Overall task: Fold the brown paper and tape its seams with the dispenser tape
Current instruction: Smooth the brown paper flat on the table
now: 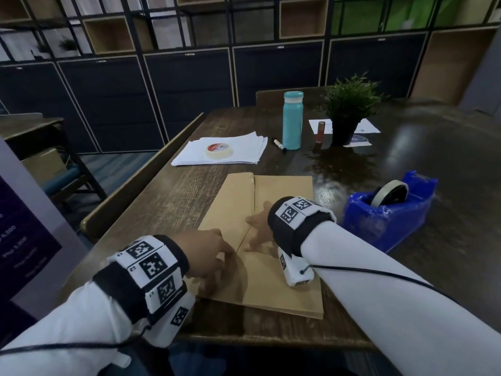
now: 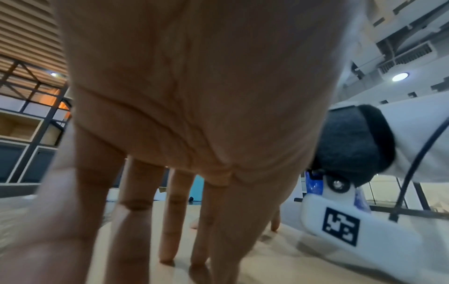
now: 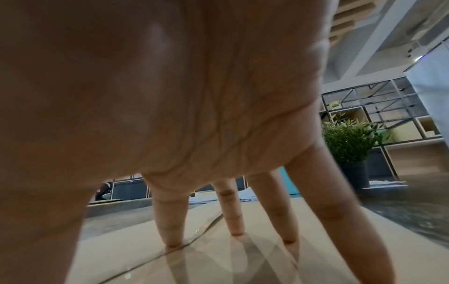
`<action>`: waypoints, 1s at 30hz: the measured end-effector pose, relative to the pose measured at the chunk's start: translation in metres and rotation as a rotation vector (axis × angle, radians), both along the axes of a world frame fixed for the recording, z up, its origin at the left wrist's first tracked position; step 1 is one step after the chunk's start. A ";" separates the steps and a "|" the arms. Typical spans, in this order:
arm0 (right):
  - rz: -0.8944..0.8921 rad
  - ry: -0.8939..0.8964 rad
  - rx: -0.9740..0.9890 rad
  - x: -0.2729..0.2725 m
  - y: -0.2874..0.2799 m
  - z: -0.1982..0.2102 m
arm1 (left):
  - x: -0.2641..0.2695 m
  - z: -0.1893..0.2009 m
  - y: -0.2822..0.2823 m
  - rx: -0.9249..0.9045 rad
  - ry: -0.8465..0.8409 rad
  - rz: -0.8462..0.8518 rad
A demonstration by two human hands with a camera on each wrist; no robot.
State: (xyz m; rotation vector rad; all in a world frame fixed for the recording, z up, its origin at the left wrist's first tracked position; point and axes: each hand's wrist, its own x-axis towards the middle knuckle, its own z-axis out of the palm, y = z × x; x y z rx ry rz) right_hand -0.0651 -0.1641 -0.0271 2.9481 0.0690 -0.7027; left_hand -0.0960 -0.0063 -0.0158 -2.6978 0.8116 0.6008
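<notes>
The folded brown paper (image 1: pixel 287 272) lies flat near the table's front edge, its two flaps meeting in a centre seam with shiny tape along it. My left hand (image 1: pixel 208 256) presses straight fingertips (image 2: pixel 167 257) onto the left flap, close to the seam. My right hand (image 1: pixel 257 226) is spread on the seam, fingertips (image 3: pixel 172 242) down on the taped line. Neither hand holds anything. The blue tape dispenser (image 1: pixel 387 210) with its roll stands to the right of the paper (image 3: pixel 316 255).
A stack of white sheets (image 1: pixel 238 156) with a masking tape roll (image 1: pixel 219 150) lies behind the paper. Further back stand a teal bottle (image 1: pixel 292 120), a marker (image 1: pixel 279 145), a small tube (image 1: pixel 321 132) and a potted plant (image 1: pixel 349 107). The table edge runs along the left.
</notes>
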 end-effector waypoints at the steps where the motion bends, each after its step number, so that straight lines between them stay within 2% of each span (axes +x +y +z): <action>1: 0.006 -0.001 0.001 0.000 0.001 -0.002 | 0.000 -0.002 0.002 -0.025 0.004 0.010; 9: 0.019 -0.043 0.129 -0.012 -0.013 0.007 | 0.003 -0.005 -0.006 0.012 -0.033 0.000; 14: 0.009 -0.410 0.361 -0.040 -0.047 0.036 | 0.018 0.003 -0.018 -0.073 -0.113 0.063; 19: -0.046 -0.889 0.378 -0.065 -0.095 0.055 | 0.024 0.030 -0.056 -0.302 -0.336 0.031; 23: -0.171 -1.119 0.401 -0.075 -0.142 0.055 | 0.004 0.048 -0.111 -0.532 -0.333 -0.064; 26: -0.352 -1.119 0.378 -0.066 -0.184 0.047 | -0.009 0.047 -0.153 -0.531 -0.305 -0.127; 30: -0.610 -0.898 0.372 -0.058 -0.224 0.038 | -0.017 0.033 -0.195 -0.502 -0.224 -0.135</action>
